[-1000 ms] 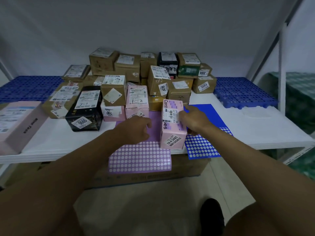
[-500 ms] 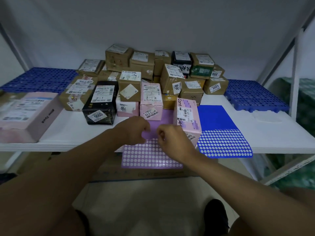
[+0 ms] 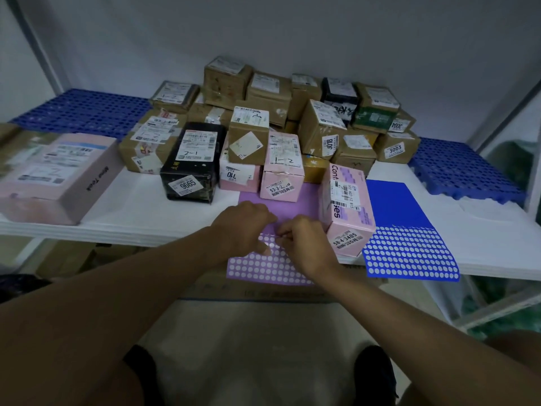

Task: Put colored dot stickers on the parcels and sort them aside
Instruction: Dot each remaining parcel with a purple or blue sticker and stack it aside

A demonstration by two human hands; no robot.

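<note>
Under both hands (image 3: 275, 230), purple sticker sheet (image 3: 263, 268).

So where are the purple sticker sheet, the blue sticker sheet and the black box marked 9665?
purple sticker sheet (image 3: 265, 269): head view, its dotted near part.
blue sticker sheet (image 3: 390, 205): head view, its plain far part.
black box (image 3: 193, 159): head view, its top face.

We count two hands, the left hand (image 3: 244, 227) and the right hand (image 3: 304, 244), meeting over one purple sheet (image 3: 263, 268). Just right of the right hand is one pink box (image 3: 347, 206), and beyond it one blue sheet (image 3: 409, 253). Ahead of the hands we count three more pink boxes, one black box (image 3: 193, 162), and well over a dozen brown boxes; the stack hides some. Two blue mats lie far left and far right.
</note>
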